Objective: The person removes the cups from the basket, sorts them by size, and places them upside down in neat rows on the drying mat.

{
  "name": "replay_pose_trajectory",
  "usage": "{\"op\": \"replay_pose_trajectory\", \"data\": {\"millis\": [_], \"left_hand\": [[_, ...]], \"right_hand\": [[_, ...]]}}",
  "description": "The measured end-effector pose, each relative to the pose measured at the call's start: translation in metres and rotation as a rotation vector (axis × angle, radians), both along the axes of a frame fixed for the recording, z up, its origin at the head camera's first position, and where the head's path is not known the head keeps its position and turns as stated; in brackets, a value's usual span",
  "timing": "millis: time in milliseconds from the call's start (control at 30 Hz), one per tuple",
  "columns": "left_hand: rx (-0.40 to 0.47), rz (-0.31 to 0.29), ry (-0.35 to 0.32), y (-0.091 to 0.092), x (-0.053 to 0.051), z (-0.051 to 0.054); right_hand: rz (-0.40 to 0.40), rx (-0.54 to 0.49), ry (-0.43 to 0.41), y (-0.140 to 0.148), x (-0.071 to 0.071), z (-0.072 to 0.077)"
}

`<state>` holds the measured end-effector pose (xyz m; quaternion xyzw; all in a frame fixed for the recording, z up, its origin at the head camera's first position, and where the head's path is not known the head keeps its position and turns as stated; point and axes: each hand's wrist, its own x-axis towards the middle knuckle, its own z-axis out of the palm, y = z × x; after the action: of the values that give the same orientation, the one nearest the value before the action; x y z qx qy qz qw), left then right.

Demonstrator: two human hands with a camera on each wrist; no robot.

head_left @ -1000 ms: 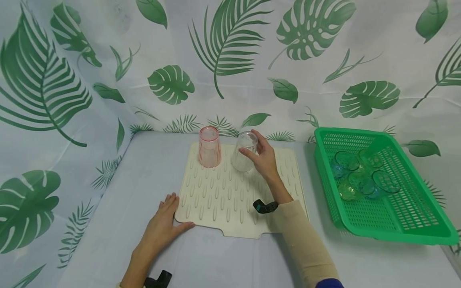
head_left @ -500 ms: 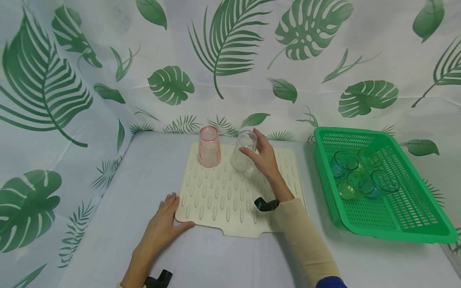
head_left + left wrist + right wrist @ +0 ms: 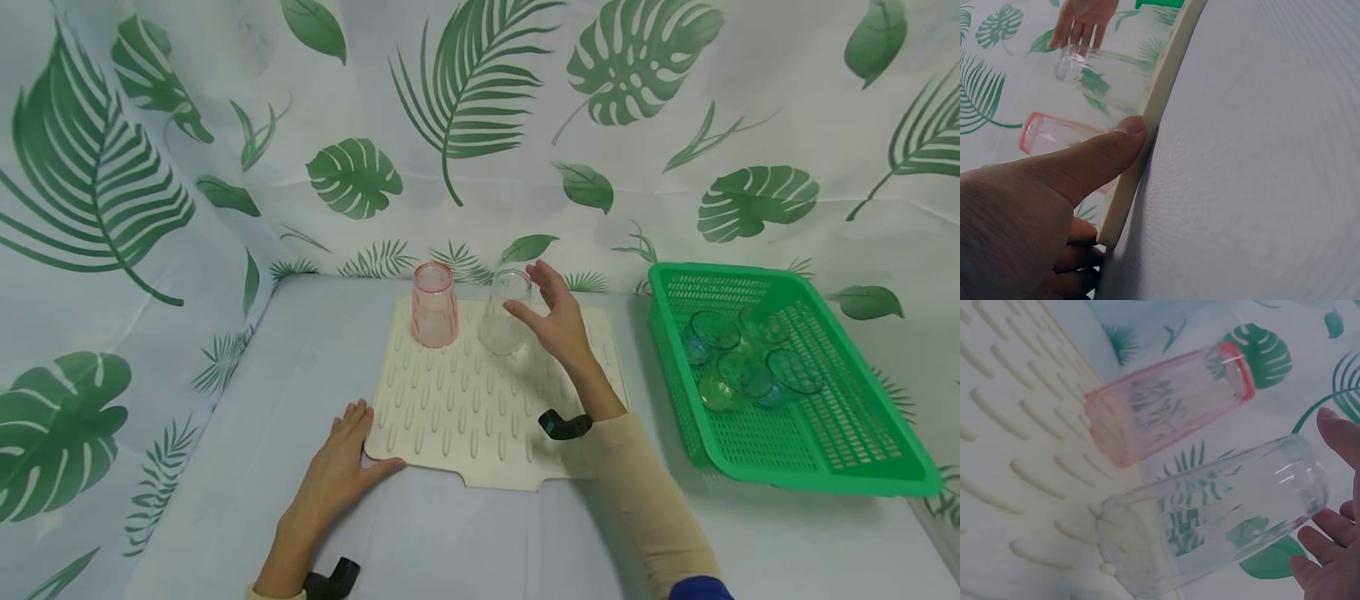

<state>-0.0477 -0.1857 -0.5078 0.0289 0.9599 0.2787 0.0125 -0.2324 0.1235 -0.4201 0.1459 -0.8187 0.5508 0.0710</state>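
A clear drinking glass (image 3: 504, 323) stands bottom-up on the cream ribbed drying mat (image 3: 465, 421). Beside it on the left is a pink-tinted glass (image 3: 434, 310), also bottom-up. My right hand (image 3: 562, 329) is spread just right of the clear glass, thumb and fingers apart; the right wrist view shows a gap between the fingertips and the glass (image 3: 1222, 512). At the mat's front left corner rests my left hand (image 3: 337, 467), fingers along the side. Its thumb (image 3: 1107, 153) lies against the mat's front edge in the left wrist view.
To the right stands a green plastic basket (image 3: 678, 383) with slotted walls. Several blue and yellow-green glasses (image 3: 723, 392) are in it, on its left side. A leaf-patterned cloth (image 3: 487, 225) hangs behind the white-covered table (image 3: 450, 542).
My right hand held the clear glass earlier; its fingers have since opened and moved slightly right, away from it. The glass stays on the mat. My left hand has not moved.
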Motion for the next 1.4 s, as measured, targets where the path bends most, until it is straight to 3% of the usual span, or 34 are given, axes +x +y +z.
{"op": "replay_pose_trajectory", "data": {"millis": [267,833,1400], "left_hand": [[0.004,-0.003,0.008,0.0,0.001,-0.001],[0.01,-0.004,-0.012,0.0,0.0,0.001],[0.003,-0.008,-0.018,-0.001,0.001,0.0]], "right_hand": [[-0.024,-0.024,0.071,0.013,0.011,0.008],[-0.122,-0.046,0.142,0.041,0.041,0.031],[-0.277,-0.061,0.215,0.072,0.062,0.046]]}}
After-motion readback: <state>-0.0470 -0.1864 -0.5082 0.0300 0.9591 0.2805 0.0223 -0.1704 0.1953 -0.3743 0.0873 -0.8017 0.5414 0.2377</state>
